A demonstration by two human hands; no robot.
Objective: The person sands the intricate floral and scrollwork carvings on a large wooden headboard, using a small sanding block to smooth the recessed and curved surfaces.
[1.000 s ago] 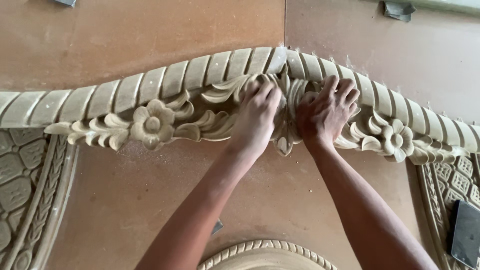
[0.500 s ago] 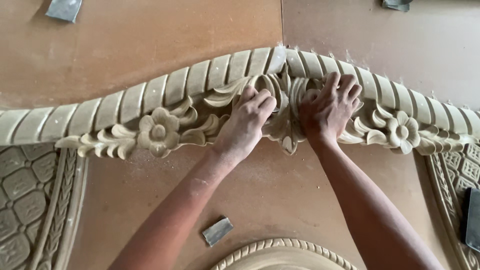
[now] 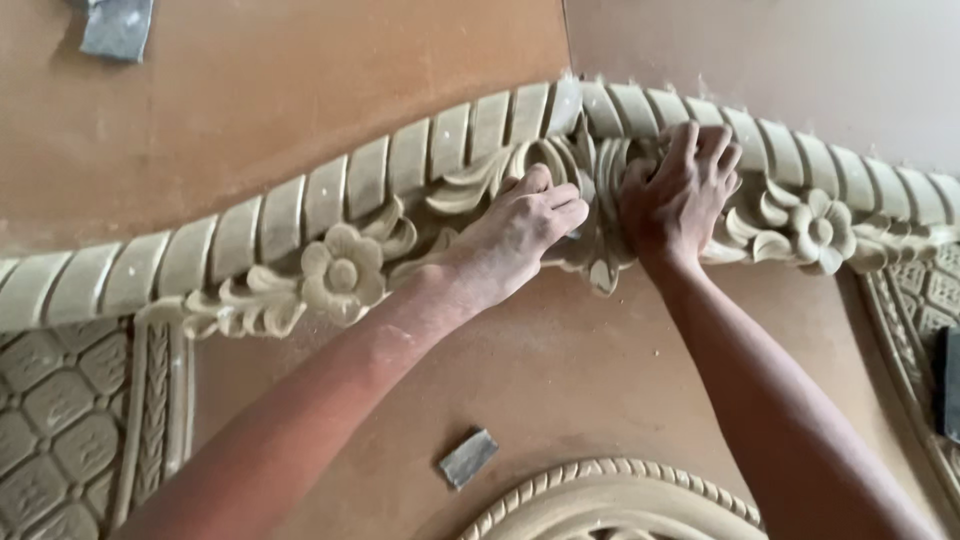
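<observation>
A pale carved wooden moulding (image 3: 340, 270), with ribbed arch, flowers and leaves, lies across a brown board (image 3: 300, 90). My left hand (image 3: 515, 235) rests on the central scroll, its fingers curled together and pressed against the carving; whatever lies under them is hidden. Just to the right, my right hand (image 3: 680, 195) wraps over the central leaf ornament, fingers hooked across the ribbed edge. The two hands are almost touching.
A small grey sanding scrap (image 3: 467, 457) lies on the board below my left forearm, and another grey piece (image 3: 117, 25) sits top left. Carved lattice panels (image 3: 60, 430) flank both sides; a rope-edged round carving (image 3: 610, 495) is at the bottom. A dark object (image 3: 950, 385) sits at the right edge.
My left hand has slid a little down and left along the central scroll. The right hand stays on the ornament. The view has shifted, bringing the grey scrap into sight.
</observation>
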